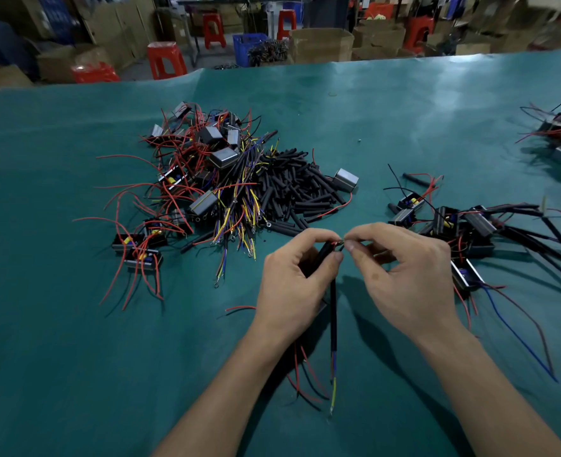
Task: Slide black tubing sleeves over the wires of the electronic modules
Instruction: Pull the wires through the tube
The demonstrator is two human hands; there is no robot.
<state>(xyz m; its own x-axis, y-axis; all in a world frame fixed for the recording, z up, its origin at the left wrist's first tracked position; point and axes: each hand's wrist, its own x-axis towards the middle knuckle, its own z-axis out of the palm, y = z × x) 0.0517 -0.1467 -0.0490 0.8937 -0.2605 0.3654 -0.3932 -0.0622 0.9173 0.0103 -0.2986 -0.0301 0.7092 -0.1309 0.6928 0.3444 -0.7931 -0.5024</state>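
Black tubing sleeve (322, 255) gripped in the left hand (292, 285), right hand (401, 275) pinching wire ends (338, 243) at its top, loose sleeve pile (292, 189) just beyond both.

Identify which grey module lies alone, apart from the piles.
The grey module at the right edge of the loose black sleeves, lying singly; the others sit tangled in wire heaps.
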